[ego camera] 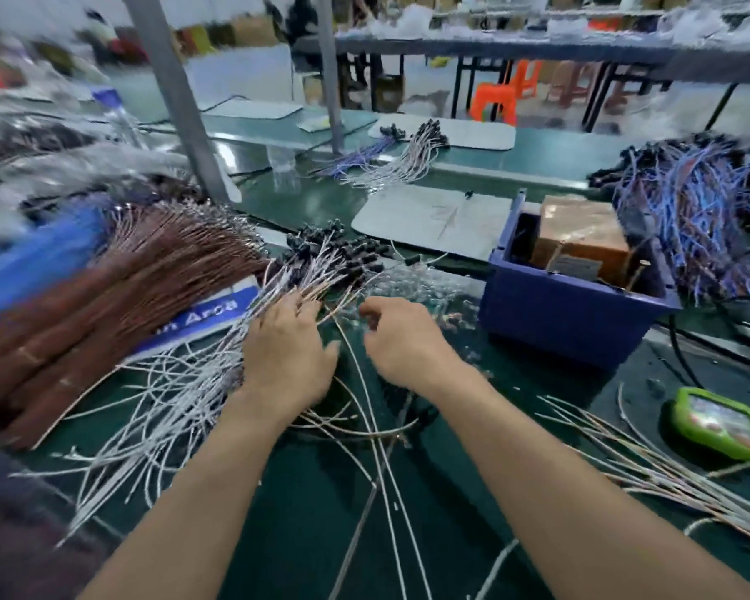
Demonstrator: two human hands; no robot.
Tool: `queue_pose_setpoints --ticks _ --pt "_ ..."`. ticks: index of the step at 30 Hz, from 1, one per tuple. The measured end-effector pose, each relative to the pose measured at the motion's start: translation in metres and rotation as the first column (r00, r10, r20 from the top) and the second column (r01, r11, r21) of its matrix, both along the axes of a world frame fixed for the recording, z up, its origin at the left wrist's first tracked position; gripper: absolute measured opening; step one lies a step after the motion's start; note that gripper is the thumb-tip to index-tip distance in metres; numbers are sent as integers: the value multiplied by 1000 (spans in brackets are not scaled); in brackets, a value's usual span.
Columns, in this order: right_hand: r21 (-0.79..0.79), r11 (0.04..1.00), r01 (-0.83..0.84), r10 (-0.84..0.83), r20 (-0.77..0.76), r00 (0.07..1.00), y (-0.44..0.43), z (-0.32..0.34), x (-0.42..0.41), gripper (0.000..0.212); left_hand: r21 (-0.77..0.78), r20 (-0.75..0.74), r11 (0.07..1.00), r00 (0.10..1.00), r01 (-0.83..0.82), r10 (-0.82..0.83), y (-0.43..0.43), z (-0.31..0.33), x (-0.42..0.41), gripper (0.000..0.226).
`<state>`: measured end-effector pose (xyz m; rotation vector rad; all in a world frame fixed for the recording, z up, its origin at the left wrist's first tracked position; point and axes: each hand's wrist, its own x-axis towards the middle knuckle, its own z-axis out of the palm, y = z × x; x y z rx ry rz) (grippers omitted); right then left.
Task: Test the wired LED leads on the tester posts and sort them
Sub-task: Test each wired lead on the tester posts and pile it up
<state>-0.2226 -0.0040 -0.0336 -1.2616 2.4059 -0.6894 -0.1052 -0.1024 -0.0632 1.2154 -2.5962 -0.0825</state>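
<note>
A loose pile of white and pink wired LED leads (183, 383) with black heads fans over the green bench in front of me. My left hand (286, 352) rests palm down on the pile's right side, fingers spread among the leads. My right hand (401, 339) hovers just right of it, fingers curled; thin leads (382, 461) run from under it toward me, but blur hides whether it pinches one. A blue bin (572, 313) holding a brown box sits to the right; tester posts are not discernible.
Brown wire bundles (83, 292) lie at the left on a blue-and-white sheet. Blue and purple leads (689, 210) are heaped at the far right. A green-cased phone (719, 422) lies at the right. More leads (646, 465) lie near it. A grey post (178, 97) rises behind.
</note>
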Motion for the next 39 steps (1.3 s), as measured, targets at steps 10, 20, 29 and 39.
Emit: queue_pose_setpoints --ticks 10,20,29,39 --pt "143 989 40 10 -333 943 -29 -9 19 31 17 -292 997 954 79 -71 -13 1 -3 13" --pt "266 903 -336 314 123 941 59 23 15 8 -51 -309 996 947 78 -90 -11 -15 -8 9" --pt "-105 994 3 -8 -51 999 82 12 14 18 332 -478 849 849 412 -225 15 24 -5 13" --pt "-566 765 308 -422 -79 903 182 43 -18 19 636 -667 353 719 686 -196 48 60 3 18"
